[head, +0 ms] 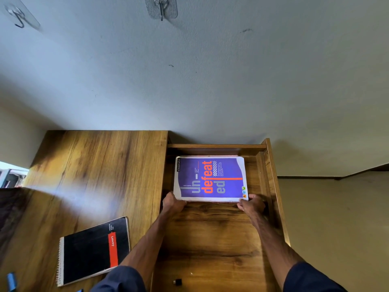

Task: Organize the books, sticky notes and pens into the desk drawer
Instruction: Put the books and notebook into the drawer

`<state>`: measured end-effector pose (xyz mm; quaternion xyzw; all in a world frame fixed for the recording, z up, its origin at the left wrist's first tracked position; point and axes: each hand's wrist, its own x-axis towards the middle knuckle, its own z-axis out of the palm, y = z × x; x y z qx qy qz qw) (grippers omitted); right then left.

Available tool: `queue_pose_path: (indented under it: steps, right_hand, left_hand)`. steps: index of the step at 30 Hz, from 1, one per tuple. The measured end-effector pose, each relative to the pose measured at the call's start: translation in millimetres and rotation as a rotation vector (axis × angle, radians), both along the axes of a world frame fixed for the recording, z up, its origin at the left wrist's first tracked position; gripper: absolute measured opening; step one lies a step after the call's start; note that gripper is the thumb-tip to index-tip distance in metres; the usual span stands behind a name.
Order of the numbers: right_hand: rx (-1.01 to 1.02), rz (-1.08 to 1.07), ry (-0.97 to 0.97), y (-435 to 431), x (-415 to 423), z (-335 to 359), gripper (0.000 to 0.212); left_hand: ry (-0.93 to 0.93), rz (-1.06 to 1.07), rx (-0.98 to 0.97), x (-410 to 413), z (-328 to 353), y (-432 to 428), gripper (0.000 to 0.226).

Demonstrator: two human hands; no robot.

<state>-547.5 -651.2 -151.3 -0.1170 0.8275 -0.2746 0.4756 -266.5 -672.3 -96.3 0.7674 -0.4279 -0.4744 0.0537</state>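
Observation:
A purple notebook (pixel 210 179) with orange lettering lies flat at the back of the open wooden drawer (pixel 212 232), on top of other books whose edges show beneath it. My left hand (pixel 172 202) grips its near left corner. My right hand (pixel 252 204) grips its near right corner. A black spiral pad (pixel 92 249) with a red label lies on the desk top (pixel 94 165), left of the drawer. Blue pens (pixel 11 280) show at the bottom left edge.
A small black object (pixel 177 281) lies on the drawer floor near the front. The drawer's right wall (pixel 273 186) stands close to my right hand. Two clear adhesive hooks (pixel 161 7) hang on the wall behind the desk.

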Motion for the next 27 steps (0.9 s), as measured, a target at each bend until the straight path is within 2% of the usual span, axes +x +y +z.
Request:
queue_pose_path:
  steps: [5, 9, 11, 19, 27]
  right_hand:
    - [-0.005, -0.009, -0.001, 5, 4, 6, 0.051]
    - [0.002, -0.015, 0.033, 21, 20, 7, 0.033]
    - [0.007, 0.002, 0.037, 32, 36, 15, 0.032]
    - [-0.164, 0.385, -0.024, 64, 125, 67, 0.020]
    - [-0.331, 0.728, -0.031, 68, 225, 101, 0.019]
  left_hand:
    - [-0.022, -0.035, 0.013, 1, -6, 7, 0.044]
    - [-0.062, -0.098, -0.002, -5, -2, 23, 0.056]
    - [-0.060, -0.157, -0.046, -8, 4, 35, 0.057]
    - [-0.031, -0.282, -0.229, 20, 22, 85, 0.050]
    - [0.077, -0.085, -0.455, 101, 67, 126, 0.028]
